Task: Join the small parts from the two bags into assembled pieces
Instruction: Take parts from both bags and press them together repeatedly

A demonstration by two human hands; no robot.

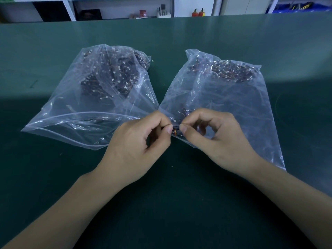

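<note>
Two clear zip bags lie side by side on the green table. The left bag (77, 105) and the right bag (233, 105) each hold a heap of small dark parts with thin wires and white connectors. Between the bags' near corners, my left hand (136, 141) and my right hand (213, 135) meet fingertip to fingertip. Together they pinch one small dark part (175, 129) with red and yellow wires hanging under it. How the part is joined is hidden by my fingers.
The green table (161, 194) stretches wide around the bags. A single tiny white piece (152, 60) lies beside the left bag's far end. Beyond the table's far edge stand white shelves with small bottles and blue bins (291, 7).
</note>
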